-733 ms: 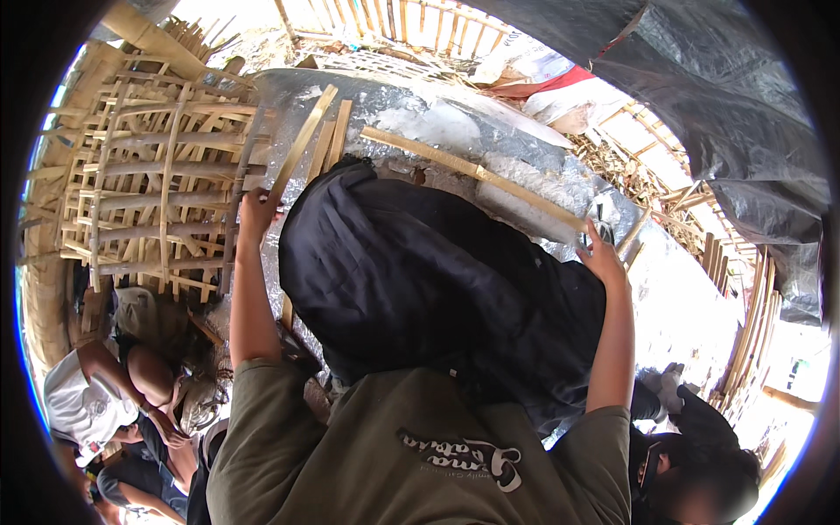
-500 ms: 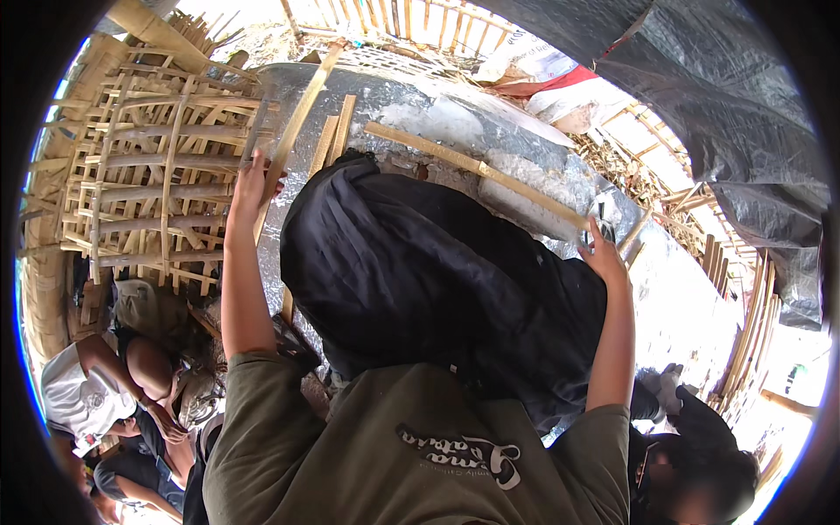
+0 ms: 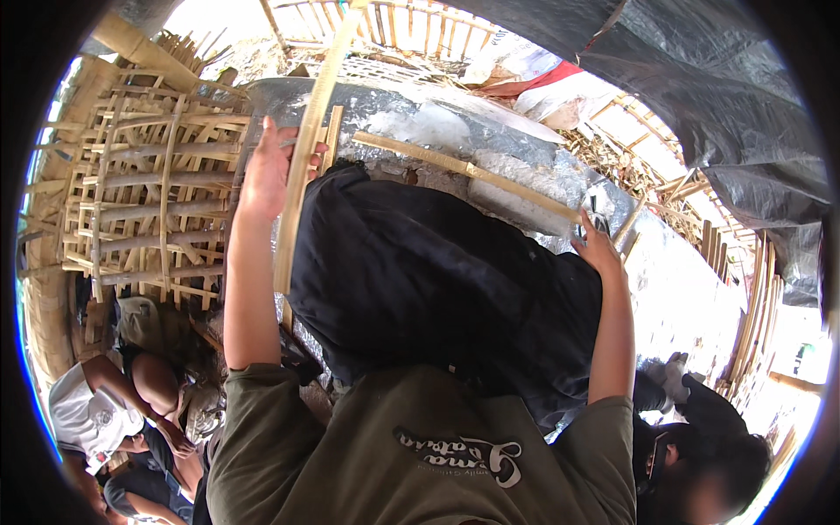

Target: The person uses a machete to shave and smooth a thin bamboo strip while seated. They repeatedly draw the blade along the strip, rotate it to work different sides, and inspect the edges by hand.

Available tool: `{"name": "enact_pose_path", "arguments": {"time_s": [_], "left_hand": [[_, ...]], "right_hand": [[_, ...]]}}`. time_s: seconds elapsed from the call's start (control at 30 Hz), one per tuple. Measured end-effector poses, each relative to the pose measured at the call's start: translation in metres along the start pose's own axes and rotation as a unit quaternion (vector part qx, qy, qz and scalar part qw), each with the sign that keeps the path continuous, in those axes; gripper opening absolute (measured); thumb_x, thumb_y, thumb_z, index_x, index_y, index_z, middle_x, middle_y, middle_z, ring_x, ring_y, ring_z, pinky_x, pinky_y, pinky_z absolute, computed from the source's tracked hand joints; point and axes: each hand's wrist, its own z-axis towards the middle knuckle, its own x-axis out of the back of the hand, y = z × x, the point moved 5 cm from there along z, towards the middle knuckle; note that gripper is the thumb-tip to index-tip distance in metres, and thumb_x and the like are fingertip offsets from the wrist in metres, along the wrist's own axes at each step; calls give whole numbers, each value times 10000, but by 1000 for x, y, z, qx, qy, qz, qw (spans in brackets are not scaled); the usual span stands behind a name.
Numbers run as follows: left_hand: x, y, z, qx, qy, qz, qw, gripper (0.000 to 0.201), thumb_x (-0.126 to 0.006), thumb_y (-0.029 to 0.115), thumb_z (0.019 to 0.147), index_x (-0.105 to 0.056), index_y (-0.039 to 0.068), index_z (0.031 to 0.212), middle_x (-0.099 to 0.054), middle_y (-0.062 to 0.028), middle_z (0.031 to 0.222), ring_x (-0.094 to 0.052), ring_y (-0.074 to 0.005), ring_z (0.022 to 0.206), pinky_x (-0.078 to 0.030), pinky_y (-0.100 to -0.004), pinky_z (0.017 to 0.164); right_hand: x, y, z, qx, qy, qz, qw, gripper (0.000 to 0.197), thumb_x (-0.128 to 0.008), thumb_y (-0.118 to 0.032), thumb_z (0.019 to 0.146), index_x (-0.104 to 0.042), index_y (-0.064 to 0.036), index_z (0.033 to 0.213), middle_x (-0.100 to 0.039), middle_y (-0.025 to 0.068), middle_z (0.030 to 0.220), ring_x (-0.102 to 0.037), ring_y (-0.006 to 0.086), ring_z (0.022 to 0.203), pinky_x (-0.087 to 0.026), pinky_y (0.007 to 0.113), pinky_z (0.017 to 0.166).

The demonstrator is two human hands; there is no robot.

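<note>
My left hand (image 3: 265, 179) is raised at the left. Its fingers lie around a long, pale bamboo strip (image 3: 312, 131) that stands nearly upright, one finger pointing upward apart from the others. My right hand (image 3: 598, 250) is closed at the right end of a second bamboo strip (image 3: 468, 169), which slants across in front of me. Something small and shiny shows by its fingertips, too unclear to name. Between my arms a black cloth (image 3: 446, 271) covers my lap. Shorter bamboo strips (image 3: 333, 136) stand just right of the upright one.
A woven bamboo lattice (image 3: 166, 184) leans at the left. Beyond the cloth lies a worn grey surface (image 3: 411, 109) with whitish patches. Dark plastic sheeting (image 3: 700, 96) hangs at the upper right. People sit close by at lower left (image 3: 96, 402) and lower right (image 3: 700, 446).
The upright strip has shifted right and its lower end now shows in front of the cloth's left edge. My left hand has moved up and slightly right. My right hand has barely moved.
</note>
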Motion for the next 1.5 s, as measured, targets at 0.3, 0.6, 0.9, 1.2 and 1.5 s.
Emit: {"name": "enact_pose_path", "arguments": {"time_s": [0.3,0.6,0.9,1.2,1.5], "left_hand": [[-107,-14,-30,-31,-29,134,990,640,-266,510,1101,-532,-38,1297,-707,-137,1017,-633,-148,817,-518,-299,705],[-157,-32,-59,-115,-91,278,949,294,-370,185,1109,-548,-5,1245,-715,-115,1008,-682,-150,815,-542,-287,710],[-177,-48,-68,-155,-96,308,934,183,-475,110,1070,-577,-18,1151,-729,-105,969,-696,-134,808,-542,-272,686],[-190,-53,-75,-153,-115,312,930,132,-582,63,1003,-589,-40,1086,-733,-142,918,-736,-203,772,-550,-310,663],[-216,-87,-37,68,-266,251,928,190,-542,117,1047,-535,-2,1195,-692,-117,1079,-664,-155,928,-558,-299,747]], "right_hand": [[12,-15,-5,-16,11,3,1000,738,-703,-296,909,-369,-181,1557,-710,271,1023,-685,430,1013,-530,514,931],[22,-23,-9,-5,53,-12,999,689,-694,-259,905,-419,-115,1520,-710,257,1024,-681,425,969,-530,506,909],[24,-22,-9,-42,21,-22,999,674,-665,-310,941,-392,-197,1546,-697,219,1106,-675,397,1050,-535,492,943],[28,-23,-12,-38,40,-27,998,644,-641,-334,955,-400,-216,1540,-699,211,1110,-678,391,1060,-537,494,945],[40,-31,-14,-54,48,-24,997,560,-610,-337,976,-462,-187,1495,-693,215,1122,-668,383,1073,-530,485,952]]}}
